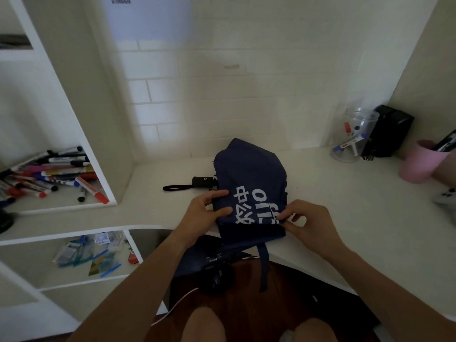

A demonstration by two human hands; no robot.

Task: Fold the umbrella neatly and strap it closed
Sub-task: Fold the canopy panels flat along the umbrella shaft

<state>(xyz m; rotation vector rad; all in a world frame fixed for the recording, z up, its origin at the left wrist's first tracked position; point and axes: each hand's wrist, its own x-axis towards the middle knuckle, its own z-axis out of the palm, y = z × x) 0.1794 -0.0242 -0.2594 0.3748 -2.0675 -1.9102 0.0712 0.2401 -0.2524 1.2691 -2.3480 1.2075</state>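
The umbrella [249, 183] lies on the near part of the table [333, 193], its collapsed navy canopy reaching over the table's front edge between both hands. The left hand [204, 213] rests on the umbrella's left side, fingers curled and thumb laid across the cloth, pressing a fold down beside the white printing. The right hand [306, 223] is at the umbrella's right near corner, thumb and forefinger closed together, pinching the edge of the fabric there. Both forearms come up from below the umbrella, and bare knees show under the table's edge.

The table is white and curves inward just in front of the umbrella. Behind the umbrella is a wall of pale brick-pattern tiles. Far to the umbrella's left, an open shelf compartment holds a loose heap of markers [49, 176]; below that, a lower shelf carries small packets [93, 253]. To the umbrella's right, against the wall, stands a clear jar [352, 137] with a few markers inside, a black case [387, 132] leaning just beside it, and further right a pink cup [417, 161].

The umbrella is dark navy with large white characters and letters printed across the panel nearest the hands. Its black handle [203, 182] sticks out to the left, lying on the table, with a black wrist loop [175, 187] trailing further left. A narrow navy strap [264, 267] hangs down from the canopy's near edge, below the table's edge, loose and unfastened.
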